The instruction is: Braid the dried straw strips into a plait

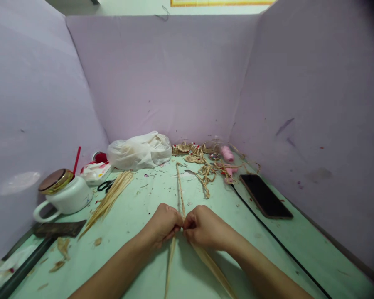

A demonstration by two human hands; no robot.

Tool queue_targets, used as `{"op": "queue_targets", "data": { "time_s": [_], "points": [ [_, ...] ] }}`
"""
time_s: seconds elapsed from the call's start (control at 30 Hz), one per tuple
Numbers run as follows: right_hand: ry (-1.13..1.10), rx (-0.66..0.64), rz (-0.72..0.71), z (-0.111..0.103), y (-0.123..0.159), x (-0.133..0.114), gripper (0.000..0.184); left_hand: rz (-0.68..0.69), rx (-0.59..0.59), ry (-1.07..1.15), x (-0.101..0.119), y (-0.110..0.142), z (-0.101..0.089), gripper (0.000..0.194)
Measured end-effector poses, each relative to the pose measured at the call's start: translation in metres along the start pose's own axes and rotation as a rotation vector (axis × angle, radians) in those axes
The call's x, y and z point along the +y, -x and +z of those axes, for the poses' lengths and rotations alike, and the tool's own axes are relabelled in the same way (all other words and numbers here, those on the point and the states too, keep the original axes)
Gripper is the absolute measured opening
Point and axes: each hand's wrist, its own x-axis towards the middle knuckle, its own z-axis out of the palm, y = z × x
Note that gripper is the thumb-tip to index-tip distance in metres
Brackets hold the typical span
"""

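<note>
A twisted straw cord (180, 189) runs away from me along the green table, and its near end sits between my two hands. My left hand (166, 222) is closed in a pinch on the cord, with a thin loose strand (171, 261) hanging below it. Close beside it, almost touching, my right hand (202, 226) pinches at the same spot. From under the right hand a wider flat straw strip (214, 269) comes down toward me. The fingertips partly hide the point where the strands meet.
Left: a bundle of straw strips (112, 199), scissors (105, 185), a white mug (69, 197) with a jar lid, and a hammer (59, 229). Back: a white plastic bag (140, 150), braided straw pieces (195, 153), pink thread (227, 153). Right: a phone (266, 196) and black cable (277, 238).
</note>
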Motion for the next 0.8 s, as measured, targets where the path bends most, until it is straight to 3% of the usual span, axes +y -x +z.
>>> {"op": "queue_targets", "data": {
  "time_s": [0.1,0.13,0.27,0.3,0.43,0.63,0.8],
  "points": [
    [-0.19,-0.234,0.026,-0.013,0.003,0.0,0.012,0.004,-0.048,0.0,0.0,0.0,0.0,0.013],
    [-0.257,-0.254,0.043,-0.018,0.002,0.001,0.012,0.004,-0.065,0.0,0.0,0.0,0.0,0.012],
    [-0.466,0.039,0.204,-0.03,-0.003,0.004,0.016,0.01,-0.089,0.037,-0.005,-0.001,-0.003,0.007],
    [-0.524,0.048,0.247,-0.03,-0.004,0.004,0.015,0.014,-0.093,0.058,-0.006,-0.001,-0.004,0.008],
    [-0.711,-0.139,0.254,-0.016,-0.008,0.0,0.009,0.061,-0.124,0.085,-0.008,-0.002,-0.004,0.011],
    [-0.72,-0.185,0.248,-0.009,-0.009,-0.001,0.009,0.075,-0.146,0.078,-0.01,-0.006,-0.007,0.007],
    [-0.672,-0.02,0.34,-0.011,0.012,0.021,0.018,0.054,-0.155,0.078,-0.011,-0.007,-0.01,0.007]
  ]
}}
